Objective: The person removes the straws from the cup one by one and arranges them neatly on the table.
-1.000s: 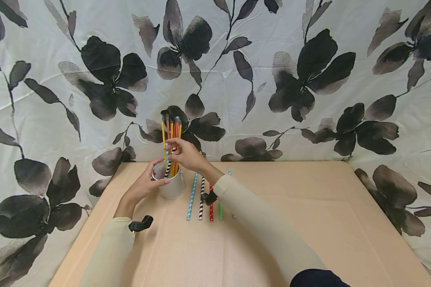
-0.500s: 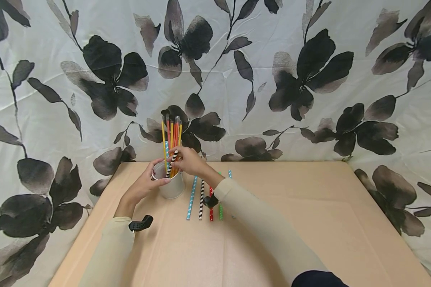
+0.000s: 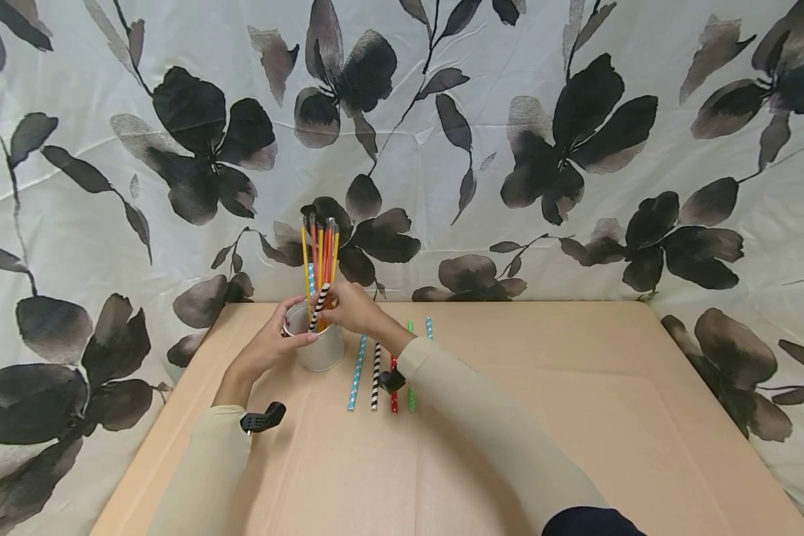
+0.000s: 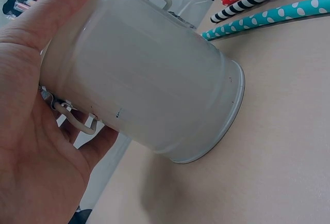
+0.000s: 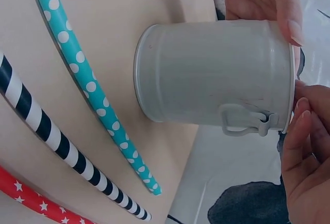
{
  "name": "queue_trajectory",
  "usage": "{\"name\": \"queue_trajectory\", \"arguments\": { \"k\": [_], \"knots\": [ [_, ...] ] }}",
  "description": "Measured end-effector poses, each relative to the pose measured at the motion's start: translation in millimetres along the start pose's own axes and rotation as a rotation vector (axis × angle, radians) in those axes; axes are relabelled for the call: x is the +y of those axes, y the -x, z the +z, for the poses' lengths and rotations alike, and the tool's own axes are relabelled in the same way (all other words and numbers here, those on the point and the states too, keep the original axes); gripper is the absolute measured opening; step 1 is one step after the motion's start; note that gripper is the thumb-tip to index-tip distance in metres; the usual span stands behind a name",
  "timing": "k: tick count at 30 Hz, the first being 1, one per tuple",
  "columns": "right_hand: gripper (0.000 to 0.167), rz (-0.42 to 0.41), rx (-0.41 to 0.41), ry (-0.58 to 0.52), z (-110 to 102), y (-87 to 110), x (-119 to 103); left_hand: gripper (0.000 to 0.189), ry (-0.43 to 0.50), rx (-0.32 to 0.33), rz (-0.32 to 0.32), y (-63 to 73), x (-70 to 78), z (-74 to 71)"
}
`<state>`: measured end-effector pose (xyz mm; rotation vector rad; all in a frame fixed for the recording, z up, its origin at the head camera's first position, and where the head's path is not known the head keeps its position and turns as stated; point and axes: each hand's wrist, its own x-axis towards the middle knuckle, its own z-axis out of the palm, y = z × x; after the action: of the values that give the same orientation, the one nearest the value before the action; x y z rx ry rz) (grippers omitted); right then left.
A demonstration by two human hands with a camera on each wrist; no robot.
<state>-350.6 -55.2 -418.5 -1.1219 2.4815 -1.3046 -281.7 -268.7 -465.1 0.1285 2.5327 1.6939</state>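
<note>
A whitish metal cup [image 3: 323, 353] with small side handles stands at the table's back left. Its side fills the left wrist view. My left hand [image 3: 266, 348] grips it near the rim, thumb in front and fingers behind. Thin yellow, orange and red sticks [image 3: 328, 238] that look like pencils stand inside, beside a blue dotted straw [image 3: 311, 274]. A black-and-white striped straw [image 3: 318, 304] leans in the cup. My right hand [image 3: 356, 307] pinches it low at the rim; the fingertips are partly hidden. Curled right fingers [image 5: 301, 131] show at the rim in the right wrist view.
Right of the cup lie separate paper straws: blue dotted [image 3: 358, 372], black-and-white striped [image 3: 375, 380], red starred [image 5: 44, 203], green [image 3: 412, 394], and another blue one [image 3: 429, 327] partly under my right sleeve. A floral cloth [image 3: 469, 149] hangs behind the table [image 3: 576, 387].
My right hand has come down from among the upper sticks to the cup's rim. The striped straw has shifted slightly with it. My left hand keeps its grip on the cup.
</note>
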Motion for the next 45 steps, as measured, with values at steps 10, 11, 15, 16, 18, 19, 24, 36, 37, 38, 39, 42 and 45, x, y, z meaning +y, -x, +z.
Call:
{"name": "queue_trajectory", "arguments": {
  "k": [10,11,15,16,18,19,24,36,37,38,39,42,45],
  "knots": [
    [0.025,-0.034,0.057,-0.056,-6.4,3.6,-2.3,0.091,-0.004,0.002,0.011,0.3,-0.9,1.4],
    [0.026,-0.042,0.063,-0.070,-7.2,4.0,-2.7,0.092,-0.007,0.002,0.010,0.4,-1.1,1.5],
    [0.031,-0.073,0.087,-0.110,-9.7,5.0,-3.2,0.093,-0.006,0.003,0.005,1.3,-1.6,1.9],
    [0.032,-0.076,0.091,-0.127,-10.3,5.2,-3.2,0.093,-0.003,0.003,0.004,1.4,-1.5,1.9],
    [0.032,-0.084,0.102,-0.153,-11.8,5.5,-2.8,0.093,0.001,0.002,0.004,1.6,-1.5,2.0],
    [0.032,-0.089,0.110,-0.164,-12.5,5.4,-2.5,0.094,0.001,0.001,0.004,1.8,-1.5,2.1],
    [0.033,-0.104,0.157,-0.243,-19.3,5.7,-3.3,0.094,-0.002,-0.001,0.009,2.0,-1.1,2.2],
    [0.031,-0.145,0.232,-0.336,-47.8,11.0,-9.6,0.091,-0.030,0.013,0.018,-0.4,-1.5,1.6],
    [0.030,-0.150,0.240,-0.339,-50.3,11.9,-9.5,0.091,-0.028,0.014,0.018,-0.4,-1.2,1.5],
    [0.031,-0.158,0.246,-0.340,-52.7,12.9,-9.3,0.091,-0.027,0.013,0.019,-0.5,-1.0,1.3],
    [0.032,-0.162,0.252,-0.339,-54.9,13.5,-8.6,0.092,-0.030,0.013,0.018,-0.3,-0.7,1.2],
    [0.043,-0.166,0.262,-0.340,-60.8,15.3,-7.6,0.093,-0.034,0.013,0.006,0.6,0.1,1.4],
    [0.050,-0.151,0.262,-0.363,-65.7,17.5,-6.8,0.094,-0.043,0.013,-0.006,1.3,0.5,2.1]
  ]
}}
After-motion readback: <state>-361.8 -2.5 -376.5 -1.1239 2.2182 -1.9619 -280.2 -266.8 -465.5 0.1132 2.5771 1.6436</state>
